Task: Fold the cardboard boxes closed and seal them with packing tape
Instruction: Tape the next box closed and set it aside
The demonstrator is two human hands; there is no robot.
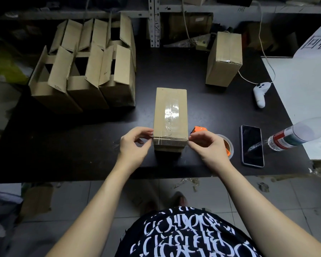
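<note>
A closed cardboard box [170, 115] stands in the middle of the black table, with clear tape running along its top seam. A strip of clear tape [170, 140] lies across its near top edge. My left hand [134, 143] pinches the strip's left end at the box's near left corner. My right hand [207, 143] pinches the right end at the near right corner. An orange tape dispenser with its roll [228, 145] lies just right of the box, partly hidden behind my right hand.
Several open boxes [85, 71] with raised flaps stand at the back left. A sealed box [223, 60] stands at the back right. A black phone [252, 145], a plastic bottle [300, 133], a white controller [259, 94] and a white board [304, 93] lie to the right.
</note>
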